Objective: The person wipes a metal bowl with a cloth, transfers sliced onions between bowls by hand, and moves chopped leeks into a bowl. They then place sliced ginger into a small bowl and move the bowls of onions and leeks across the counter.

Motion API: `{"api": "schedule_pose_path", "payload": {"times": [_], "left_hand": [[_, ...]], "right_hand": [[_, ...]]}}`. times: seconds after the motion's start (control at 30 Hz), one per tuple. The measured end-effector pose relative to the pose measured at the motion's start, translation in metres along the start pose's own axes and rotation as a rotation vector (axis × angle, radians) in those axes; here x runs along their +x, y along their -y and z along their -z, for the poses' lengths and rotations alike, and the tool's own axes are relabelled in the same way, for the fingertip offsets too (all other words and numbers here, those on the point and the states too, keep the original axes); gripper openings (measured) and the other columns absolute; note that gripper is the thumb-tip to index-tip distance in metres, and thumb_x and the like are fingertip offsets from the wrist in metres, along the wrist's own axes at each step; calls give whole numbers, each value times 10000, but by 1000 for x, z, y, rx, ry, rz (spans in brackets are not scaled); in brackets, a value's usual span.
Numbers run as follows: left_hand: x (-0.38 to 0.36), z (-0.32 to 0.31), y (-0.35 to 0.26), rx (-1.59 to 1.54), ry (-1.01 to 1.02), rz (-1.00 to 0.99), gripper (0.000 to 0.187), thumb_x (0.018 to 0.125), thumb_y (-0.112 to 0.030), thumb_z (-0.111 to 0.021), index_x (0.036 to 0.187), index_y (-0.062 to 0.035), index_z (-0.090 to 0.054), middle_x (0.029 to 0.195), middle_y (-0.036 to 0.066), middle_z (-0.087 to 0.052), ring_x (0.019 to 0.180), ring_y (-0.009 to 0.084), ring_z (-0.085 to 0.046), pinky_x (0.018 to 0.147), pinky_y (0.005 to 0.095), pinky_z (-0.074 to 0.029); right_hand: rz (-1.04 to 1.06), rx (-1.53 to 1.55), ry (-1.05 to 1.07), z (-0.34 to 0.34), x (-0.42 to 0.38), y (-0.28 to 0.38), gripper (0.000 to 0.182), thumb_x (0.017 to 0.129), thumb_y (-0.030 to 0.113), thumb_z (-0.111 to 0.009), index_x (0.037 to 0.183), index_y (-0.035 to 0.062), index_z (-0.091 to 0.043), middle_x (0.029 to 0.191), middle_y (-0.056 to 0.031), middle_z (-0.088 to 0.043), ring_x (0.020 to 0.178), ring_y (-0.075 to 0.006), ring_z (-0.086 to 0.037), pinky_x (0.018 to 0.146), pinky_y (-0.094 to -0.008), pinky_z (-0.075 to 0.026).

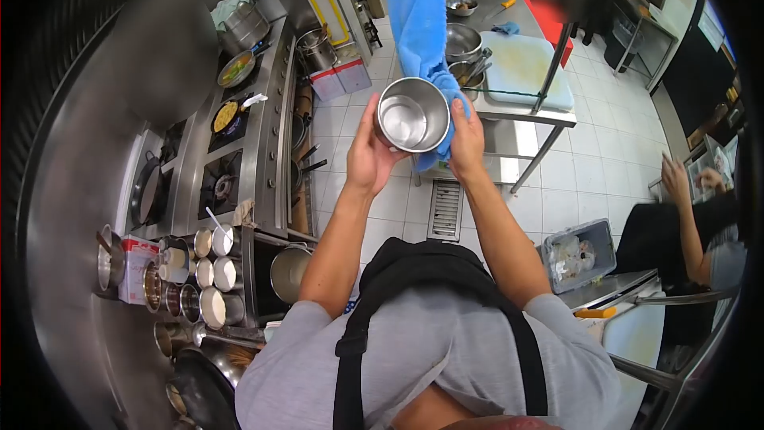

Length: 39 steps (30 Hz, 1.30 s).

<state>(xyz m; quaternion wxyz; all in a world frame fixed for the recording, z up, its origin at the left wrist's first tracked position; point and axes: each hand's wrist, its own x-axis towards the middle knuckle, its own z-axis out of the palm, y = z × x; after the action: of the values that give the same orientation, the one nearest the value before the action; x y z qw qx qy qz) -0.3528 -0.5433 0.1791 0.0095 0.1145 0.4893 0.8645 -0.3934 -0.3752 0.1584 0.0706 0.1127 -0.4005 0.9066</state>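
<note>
A round stainless steel canister is held up in front of my chest, its open top tilted toward me and its shiny inside showing no contents. My left hand is closed around its left side. On the other side, my right hand grips a blue cloth, which is bunched between my fingers and the canister wall. The long part of the cloth stretches away beyond the canister, and a corner hangs below the right hand.
To the left stands a stove with pans of food. Several metal containers are grouped at lower left. A steel table ahead bears a white cutting board and bowls. A grey bin and another person's arm are at right.
</note>
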Motion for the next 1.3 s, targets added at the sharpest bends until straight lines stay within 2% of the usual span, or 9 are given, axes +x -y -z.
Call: {"api": "schedule_pose_path", "payload": {"times": [0.3,0.43,0.53,0.67,0.87,0.93,1.07,1.17,1.3], "left_hand": [[-9,-17,17,-9,-437,150,257,946,-83,-580,1172,35,-612,1012,114,-684,838,202,-691,700,321,-578],[-39,-22,8,55,-265,177,289,945,-81,-566,1213,21,-600,1003,126,-686,805,237,-687,628,339,-554],[-47,-15,-2,77,69,161,362,979,-245,-618,1299,-78,-581,1101,110,-688,835,255,-702,622,342,-569],[-33,-31,4,-294,148,-168,435,995,-303,-609,1382,-116,-541,1215,99,-678,997,264,-708,668,357,-630],[-59,-28,-35,-409,265,-128,402,1018,-329,-600,1346,-99,-569,1167,56,-651,976,170,-633,885,324,-553],[-108,-36,-57,-479,310,-165,386,1001,-364,-599,1304,-125,-599,1104,44,-660,910,191,-620,855,354,-534],[-213,-10,-17,-704,329,99,457,964,-462,-599,1311,-164,-605,1197,46,-651,1013,234,-609,896,405,-513],[-278,-3,49,-462,184,154,553,1012,-503,-534,1443,-157,-527,1420,71,-596,1283,257,-589,1079,495,-503],[-357,-65,59,-735,403,540,454,1002,-404,-591,1390,-171,-566,1370,32,-620,1273,203,-573,1095,425,-478]], "right_hand": [[869,-1144,40,-40,-60,4,407,1000,171,-555,1366,-6,-579,1336,-199,-623,1302,-367,-538,1130,-458,-345],[617,-938,464,-67,-12,79,281,964,210,-620,1138,8,-709,1083,-135,-726,1013,-277,-688,923,-374,-507],[-252,-416,760,-58,33,101,267,976,258,-644,1065,24,-736,995,-63,-741,922,-189,-698,834,-311,-539],[-223,140,421,-72,-21,99,368,1038,219,-597,1329,-7,-602,1218,-70,-676,1059,-144,-654,954,-297,-526],[663,-814,197,-109,-193,171,393,969,-30,-431,1328,-54,-590,1343,-142,-615,1177,-176,-624,987,-301,-527],[694,-550,163,-125,-271,227,330,889,-108,-448,1143,-66,-654,1284,-243,-611,1067,-279,-683,797,-308,-629],[1711,-379,-470,-83,-438,374,219,884,-102,-477,1035,-63,-631,1068,-228,-670,912,-277,-694,826,-366,-591],[1483,-775,-599,-81,-526,391,235,905,-81,-482,1080,-52,-634,1071,-219,-675,902,-267,-688,823,-367,-589],[512,-1077,-358,-125,-552,277,340,923,53,-653,1262,26,-659,1283,-118,-655,1113,-205,-641,956,-349,-515]]}}
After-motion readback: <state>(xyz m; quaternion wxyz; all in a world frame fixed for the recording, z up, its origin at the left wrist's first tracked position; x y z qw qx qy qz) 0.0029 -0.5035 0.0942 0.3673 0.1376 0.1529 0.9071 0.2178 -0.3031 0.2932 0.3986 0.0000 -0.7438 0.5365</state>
